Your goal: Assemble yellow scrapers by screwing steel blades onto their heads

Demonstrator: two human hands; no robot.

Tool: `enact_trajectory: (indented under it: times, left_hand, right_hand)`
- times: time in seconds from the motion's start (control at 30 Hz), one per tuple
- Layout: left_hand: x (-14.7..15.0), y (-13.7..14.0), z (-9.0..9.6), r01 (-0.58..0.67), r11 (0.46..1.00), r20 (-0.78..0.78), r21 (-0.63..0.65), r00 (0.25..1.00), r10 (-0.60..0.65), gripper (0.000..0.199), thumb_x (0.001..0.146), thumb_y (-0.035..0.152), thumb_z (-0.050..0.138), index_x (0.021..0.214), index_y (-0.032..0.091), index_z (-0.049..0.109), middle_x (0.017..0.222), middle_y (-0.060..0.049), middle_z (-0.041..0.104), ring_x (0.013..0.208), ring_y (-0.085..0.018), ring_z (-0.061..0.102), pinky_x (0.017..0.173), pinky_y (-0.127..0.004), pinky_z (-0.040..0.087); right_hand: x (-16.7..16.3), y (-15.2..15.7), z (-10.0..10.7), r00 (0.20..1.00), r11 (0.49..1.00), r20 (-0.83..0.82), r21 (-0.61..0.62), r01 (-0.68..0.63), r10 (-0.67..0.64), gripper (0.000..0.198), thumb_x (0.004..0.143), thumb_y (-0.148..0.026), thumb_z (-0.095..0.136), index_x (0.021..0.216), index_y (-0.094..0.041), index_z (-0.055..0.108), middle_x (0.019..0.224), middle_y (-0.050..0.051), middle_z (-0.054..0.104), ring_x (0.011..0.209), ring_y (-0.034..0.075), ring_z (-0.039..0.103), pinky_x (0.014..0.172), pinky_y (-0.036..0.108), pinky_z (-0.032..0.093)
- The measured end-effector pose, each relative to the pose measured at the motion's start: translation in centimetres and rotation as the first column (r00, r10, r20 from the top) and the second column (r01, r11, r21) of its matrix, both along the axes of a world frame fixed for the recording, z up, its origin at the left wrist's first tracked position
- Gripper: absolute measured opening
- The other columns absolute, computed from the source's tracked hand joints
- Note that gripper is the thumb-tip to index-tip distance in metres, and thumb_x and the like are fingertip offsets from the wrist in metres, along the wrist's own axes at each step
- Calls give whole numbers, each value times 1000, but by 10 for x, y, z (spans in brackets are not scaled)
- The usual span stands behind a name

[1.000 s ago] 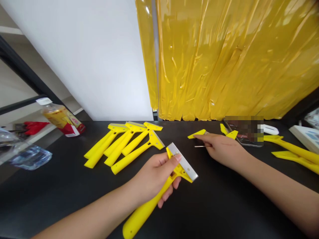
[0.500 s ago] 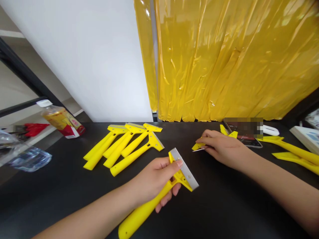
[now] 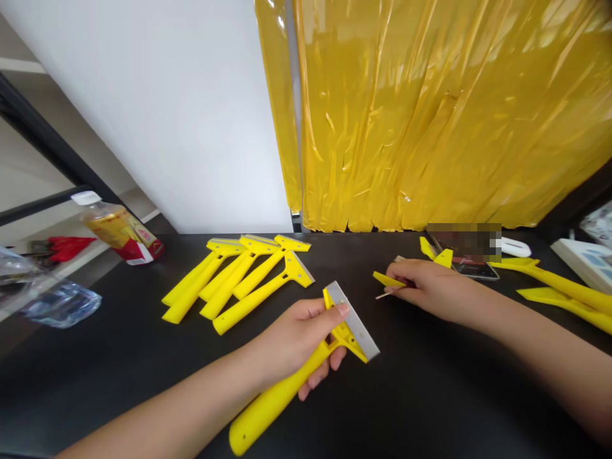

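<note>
My left hand (image 3: 310, 331) is wrapped round the neck of a yellow scraper (image 3: 270, 411), whose handle points down toward me. The thumb presses on a flat grey metal blade (image 3: 359, 333) lying across the scraper's head. Farther right, my right hand (image 3: 425, 280) pinches a small yellow plastic piece (image 3: 386, 278). A thin, light-coloured edge or pin shows just below that piece; its kind I cannot make out. Beyond my left hand, several yellow scrapers with blades (image 3: 261, 299) lie side by side on the black table (image 3: 157, 389).
Yellow scraper handles (image 3: 564, 287) lie at the right, near a phone (image 3: 478, 271) and a white object (image 3: 515, 247). More yellow pieces (image 3: 436, 252) sit behind my right hand. A drink bottle (image 3: 123, 233) stands tilted in view at the left. Yellow plastic sheeting (image 3: 430, 115) hangs behind.
My right hand has turned and shifted slightly, still pinching the yellow piece, which now shows at a different angle. The left hand keeps its hold on the scraper and blade.
</note>
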State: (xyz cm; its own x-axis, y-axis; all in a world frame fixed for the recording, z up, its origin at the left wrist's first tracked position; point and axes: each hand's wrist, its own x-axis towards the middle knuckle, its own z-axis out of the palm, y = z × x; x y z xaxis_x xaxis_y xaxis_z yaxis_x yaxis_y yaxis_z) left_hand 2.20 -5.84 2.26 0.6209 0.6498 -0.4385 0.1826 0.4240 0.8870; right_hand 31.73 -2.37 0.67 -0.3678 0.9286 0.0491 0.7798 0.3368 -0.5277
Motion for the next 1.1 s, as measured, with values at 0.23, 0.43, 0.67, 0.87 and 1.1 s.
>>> enact_trajectory:
  times: [0.23, 0.43, 0.67, 0.87, 1.1]
  left_hand:
    - [1, -1, -1, -12, 999, 50, -32, 999, 14, 49, 103, 63, 59, 88, 17, 64, 62, 2, 60, 36, -9, 49, 29, -17, 44]
    - [7, -11, 0, -9, 999, 105, -53, 994, 15, 47, 103, 61, 57, 85, 18, 64, 60, 2, 60, 35, -9, 48, 29, -17, 43]
    - [6, -17, -3, 6, 1000, 201, -21, 980, -2, 39, 104, 57, 55, 103, 19, 62, 72, 0, 65, 42, -8, 52, 33, -16, 46]
    - [9, -18, -6, 58, 996, 119, 65, 991, -65, 27, 98, 41, 71, 93, 20, 54, 76, 4, 62, 43, -5, 51, 33, -13, 43]
    - [4, -11, -5, -31, 997, 122, 68, 992, 23, 22, 98, 39, 69, 99, 21, 55, 75, 4, 62, 41, -6, 51, 31, -14, 40]
  right_hand:
    - [-43, -44, 14, 837, 979, -515, -172, 110, -184, 46, 106, -66, 54, 94, -24, 69, 89, 4, 68, 82, 21, 60, 72, 32, 48]
    - [-72, -72, 8, 671, 928, -696, -372, -33, -255, 35, 101, -60, 68, 110, -27, 65, 90, 3, 73, 77, 20, 67, 67, 31, 53]
    - [-78, -69, 0, 708, 945, -676, -324, -35, -206, 37, 102, -61, 68, 99, -24, 61, 76, -2, 61, 66, 15, 53, 59, 26, 43]
    - [-83, -69, -3, 700, 942, -685, -331, -53, -201, 42, 99, -63, 70, 90, -23, 60, 75, -2, 60, 67, 15, 51, 60, 27, 40]
    - [-73, -62, 7, 742, 940, -658, -318, -121, -127, 41, 103, -62, 63, 92, -22, 68, 79, 1, 66, 72, 16, 52, 66, 29, 42]
